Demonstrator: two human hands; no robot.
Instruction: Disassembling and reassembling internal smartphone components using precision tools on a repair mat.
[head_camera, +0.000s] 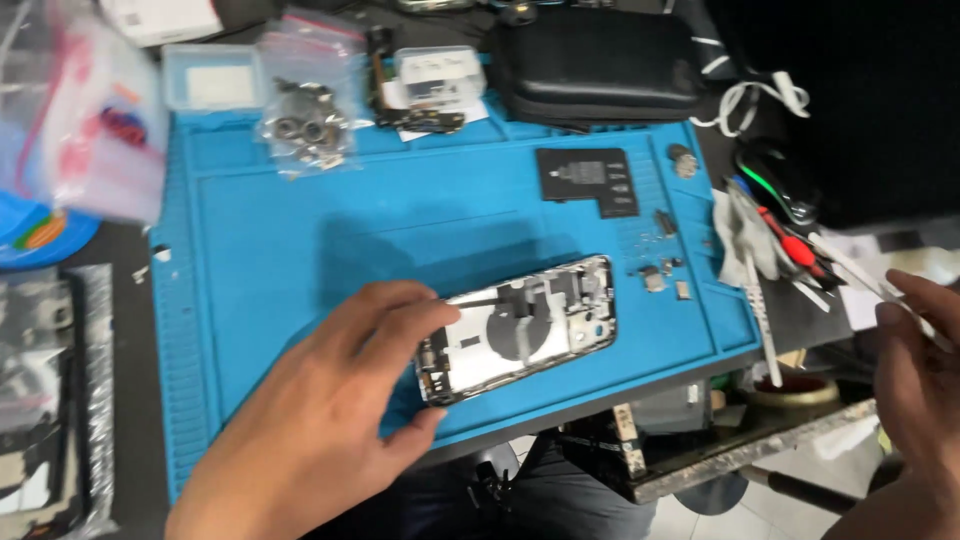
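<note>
An opened phone housing (535, 325) lies face up on the blue work mat (400, 220), its silver frame and inner parts exposed. My left hand (330, 420) grips its left end, with the fingers over the top edge and the thumb at the bottom corner. My right hand (915, 360) is off the mat at the right edge of view, its fingers closed on thin tweezers (860, 275) that point up and left over the cluttered tool pile.
A black flat component (588, 180) and small loose parts (660, 265) lie on the mat's right side. Bags of screws (310, 120), a small clear box (435, 75) and a black zip case (595, 65) sit along the back. Tools (790, 230) crowd the right.
</note>
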